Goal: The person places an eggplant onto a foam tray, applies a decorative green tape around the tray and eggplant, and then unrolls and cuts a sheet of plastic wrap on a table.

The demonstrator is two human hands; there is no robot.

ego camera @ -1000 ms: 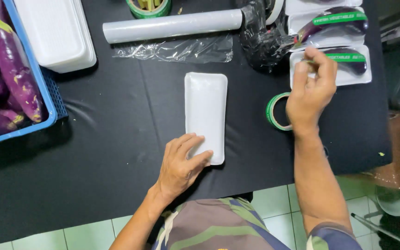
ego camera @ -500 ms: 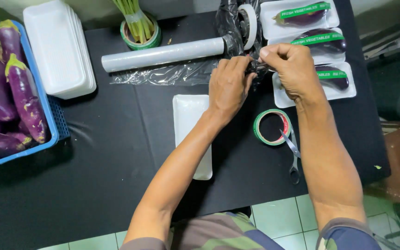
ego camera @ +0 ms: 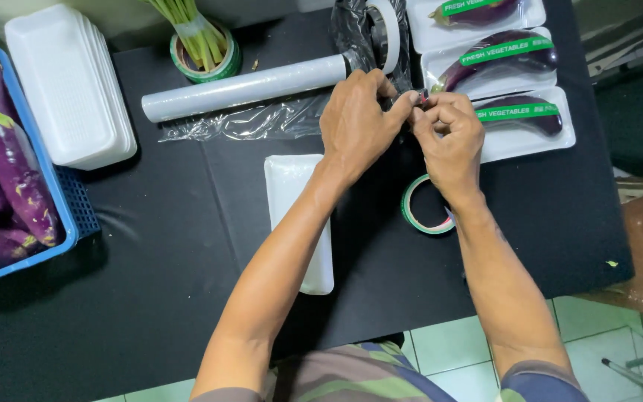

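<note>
My left hand and my right hand meet fingertip to fingertip at the lower edge of a crumpled black plastic bag. Together they pinch a small dark piece; I cannot tell what it is. A white tape roll sits against the bag. An empty white foam tray lies on the black table under my left forearm. A green tape roll lies flat just below my right wrist. A roll of cling film, with a loose sheet pulled out, lies left of my hands.
Three foam trays with wrapped eggplants and green labels fill the far right. A stack of white foam trays and a blue basket of purple eggplants stand at the left. Green stalks stand in a green ring.
My left hand left the empty tray and reached up to the black bag. My right hand came off the wrapped trays and met it there. The view has shifted slightly.
</note>
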